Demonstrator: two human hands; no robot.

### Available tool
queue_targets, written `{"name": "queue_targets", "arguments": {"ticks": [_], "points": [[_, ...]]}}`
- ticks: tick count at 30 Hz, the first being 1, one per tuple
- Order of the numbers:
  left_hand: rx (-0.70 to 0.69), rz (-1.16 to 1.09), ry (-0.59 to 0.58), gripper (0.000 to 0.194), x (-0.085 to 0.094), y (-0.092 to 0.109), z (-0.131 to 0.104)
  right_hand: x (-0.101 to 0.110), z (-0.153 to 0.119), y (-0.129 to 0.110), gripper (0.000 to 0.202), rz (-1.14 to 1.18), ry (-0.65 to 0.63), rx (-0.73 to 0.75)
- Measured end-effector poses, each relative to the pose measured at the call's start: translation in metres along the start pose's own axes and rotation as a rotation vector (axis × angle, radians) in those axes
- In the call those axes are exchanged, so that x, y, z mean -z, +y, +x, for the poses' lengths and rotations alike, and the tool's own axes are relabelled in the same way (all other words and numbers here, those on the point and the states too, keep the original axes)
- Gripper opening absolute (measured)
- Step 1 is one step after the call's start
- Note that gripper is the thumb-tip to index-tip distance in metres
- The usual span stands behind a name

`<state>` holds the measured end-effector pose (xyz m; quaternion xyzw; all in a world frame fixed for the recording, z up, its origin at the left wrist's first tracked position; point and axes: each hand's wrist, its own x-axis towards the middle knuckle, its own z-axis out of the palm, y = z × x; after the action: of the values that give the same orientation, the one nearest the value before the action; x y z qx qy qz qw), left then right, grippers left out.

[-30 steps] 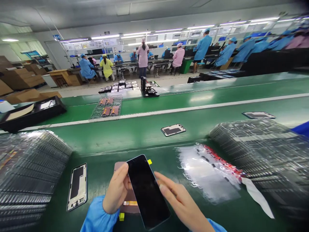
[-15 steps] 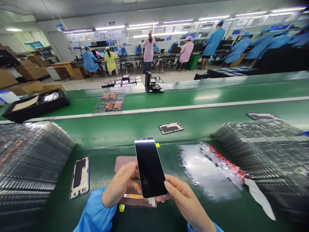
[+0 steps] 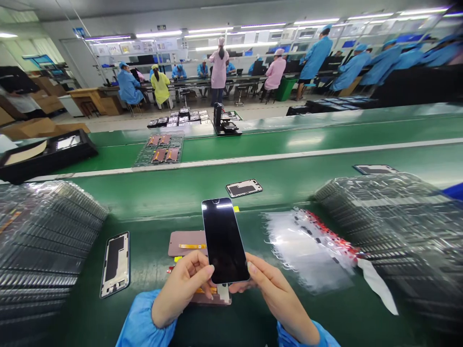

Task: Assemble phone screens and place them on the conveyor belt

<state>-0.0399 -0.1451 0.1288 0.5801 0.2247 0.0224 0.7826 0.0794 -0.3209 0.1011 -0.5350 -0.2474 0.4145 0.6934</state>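
A phone [image 3: 226, 241] with a black glossy screen and a pale rim stands tilted in front of me, screen towards me. My right hand [image 3: 269, 284] grips its lower right edge, thumb on the front and fingers behind. At the lower left corner, my left hand [image 3: 186, 284] is closed with its thumb against the edge; some of its fingers are hidden. Beneath and behind the phone lie brownish flat panels [image 3: 177, 243] with orange flex cables [image 3: 191, 246], partly covered. A phone frame [image 3: 115, 265] with a dark patch lies left of my left hand.
Stacks of clear plastic trays stand left [image 3: 47, 241] and right [image 3: 383, 217]. Clear film sleeves [image 3: 300, 255] with red tabs lie on the right. On the green conveyor [image 3: 173, 193] rests another phone frame [image 3: 244, 188]. Co-workers [image 3: 219, 67] sit and stand at a far bench.
My left thumb has come round to the front at the phone's lower left corner. The frames on the conveyor have shifted left. My view has moved slightly.
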Motion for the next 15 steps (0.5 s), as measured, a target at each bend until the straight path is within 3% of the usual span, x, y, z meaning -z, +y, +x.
{"name": "queue_targets", "arguments": {"ticks": [12,15], "points": [[0.100,0.247,-0.013,0.043,-0.001,0.005,-0.003,-0.010,0.008,0.000,0.041,-0.116,0.034,0.062],[0.070,0.265,-0.134,0.042,0.011,0.017,0.003,-0.012,0.017,-0.001,0.044,-0.170,0.013,0.056]]}}
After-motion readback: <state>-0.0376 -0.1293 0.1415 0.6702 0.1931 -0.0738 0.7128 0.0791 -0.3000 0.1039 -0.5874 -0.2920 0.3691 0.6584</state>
